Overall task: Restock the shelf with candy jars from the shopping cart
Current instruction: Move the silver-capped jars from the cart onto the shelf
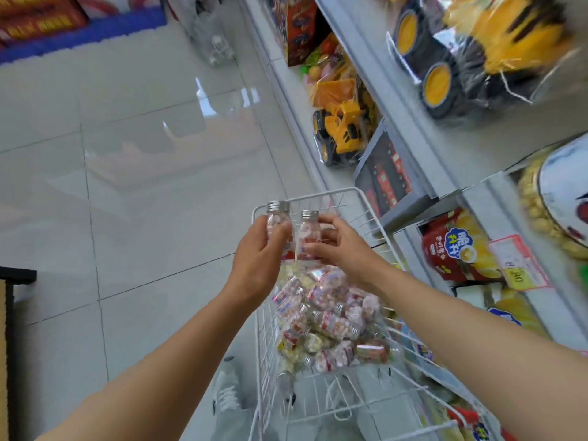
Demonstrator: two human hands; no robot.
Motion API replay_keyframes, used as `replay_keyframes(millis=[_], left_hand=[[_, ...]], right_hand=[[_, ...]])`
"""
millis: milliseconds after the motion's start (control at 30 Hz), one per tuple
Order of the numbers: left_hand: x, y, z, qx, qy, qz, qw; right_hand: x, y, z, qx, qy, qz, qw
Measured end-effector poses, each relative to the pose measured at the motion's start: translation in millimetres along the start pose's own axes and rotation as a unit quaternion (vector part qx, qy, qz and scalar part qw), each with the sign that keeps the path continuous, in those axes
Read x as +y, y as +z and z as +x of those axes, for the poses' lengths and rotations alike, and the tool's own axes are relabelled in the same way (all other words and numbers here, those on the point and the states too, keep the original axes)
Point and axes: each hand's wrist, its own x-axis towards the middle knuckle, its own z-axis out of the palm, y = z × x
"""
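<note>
Above the cart's (331,191) far edge, the left hand (257,259) clamped 1 candy jar (277,214) and the right hand (340,246) a 2nd jar (309,229). Both looked light, rigid and slick, best gripped mid-body.

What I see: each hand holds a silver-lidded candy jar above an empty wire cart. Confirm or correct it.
Not empty: the head view shows the wire cart piled with candy jars. The rest stands: left hand grips one silver-lidded jar, right hand the other jar, above it.
</note>
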Motion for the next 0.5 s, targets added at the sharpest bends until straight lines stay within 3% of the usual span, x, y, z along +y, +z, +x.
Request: replay_keyframes(millis=[267, 500], left_hand=[[111, 16, 17, -0.104, 0.135, -0.029, 0.985], [207, 23, -3, -0.261, 0.265, -0.040, 0.927]], right_hand=[[-97, -27, -73, 0.156, -0.161, 0.026, 0.974], [-153, -29, -170, 0.332, -0.245, 0.056, 0.909]])
